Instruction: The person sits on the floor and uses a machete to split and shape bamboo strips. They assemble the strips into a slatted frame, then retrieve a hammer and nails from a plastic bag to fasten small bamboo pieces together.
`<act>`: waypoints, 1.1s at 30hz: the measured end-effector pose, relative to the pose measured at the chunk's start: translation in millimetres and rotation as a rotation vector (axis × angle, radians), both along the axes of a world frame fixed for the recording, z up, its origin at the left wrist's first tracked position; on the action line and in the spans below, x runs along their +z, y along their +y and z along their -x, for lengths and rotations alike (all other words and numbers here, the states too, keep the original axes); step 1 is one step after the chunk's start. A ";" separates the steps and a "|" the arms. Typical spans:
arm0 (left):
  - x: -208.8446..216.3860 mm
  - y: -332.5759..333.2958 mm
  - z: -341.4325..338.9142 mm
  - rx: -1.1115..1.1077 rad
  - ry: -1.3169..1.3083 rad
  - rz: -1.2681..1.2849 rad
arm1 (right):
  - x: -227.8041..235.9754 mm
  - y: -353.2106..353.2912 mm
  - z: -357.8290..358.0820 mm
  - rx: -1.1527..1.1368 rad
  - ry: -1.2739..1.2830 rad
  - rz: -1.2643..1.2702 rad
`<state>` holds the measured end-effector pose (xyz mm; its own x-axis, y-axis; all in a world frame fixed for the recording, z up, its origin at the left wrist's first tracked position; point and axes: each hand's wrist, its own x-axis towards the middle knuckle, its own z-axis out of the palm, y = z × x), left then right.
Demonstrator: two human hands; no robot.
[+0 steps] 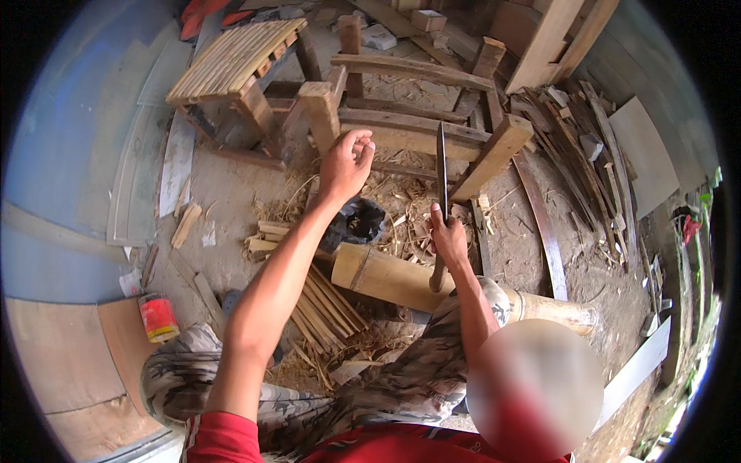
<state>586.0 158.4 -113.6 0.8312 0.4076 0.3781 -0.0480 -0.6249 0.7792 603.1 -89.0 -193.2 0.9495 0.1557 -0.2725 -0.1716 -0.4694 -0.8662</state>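
My right hand (449,238) is closed round the handle of a machete (441,166). Its long dark blade points away from me, in front of a wooden frame (421,139). The handle's lower end overlaps a thick bamboo pole (390,275), which lies crosswise by my right leg; I cannot tell if they touch. My left hand (349,168) is raised with its fingers curled in, and nothing shows in it. It is nearest to the frame's left post (319,112); contact cannot be made out. Split bamboo strips (324,309) lie between my legs.
At the far left stands a bamboo-slat bench (235,62). A black plastic bag (356,221) lies among wood shavings. Scrap planks (575,166) are heaped along the right, and a red and yellow can (158,316) stands by my left knee.
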 end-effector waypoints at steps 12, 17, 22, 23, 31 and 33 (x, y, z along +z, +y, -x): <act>-7.1 3.0 -137.1 -0.230 0.538 -0.843 | 2.3 -3.9 -43.5 -0.087 -0.136 -0.014; -12.6 18.0 -169.1 -0.386 0.499 -0.853 | 16.8 -11.4 -47.6 -0.085 -0.089 0.008; -6.6 42.8 -215.4 -0.181 0.257 -0.923 | 13.0 -9.6 -51.8 -0.087 -0.073 -0.073; 1.1 40.4 -230.1 -0.178 0.351 -0.909 | 12.6 -9.9 -54.3 -0.089 -0.029 -0.071; -2.5 54.8 -316.6 -0.161 0.221 -1.222 | 10.9 -10.6 -59.7 -0.075 -0.069 -0.076; -13.9 69.8 -329.3 -0.135 0.154 -1.257 | 10.5 -6.7 -59.6 -0.087 -0.075 -0.120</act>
<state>915.3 228.3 -127.5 0.9073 -0.2513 0.3371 -0.1312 -0.9309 -0.3409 662.7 -95.7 -182.7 0.9777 0.0993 -0.1852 -0.1402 -0.3482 -0.9269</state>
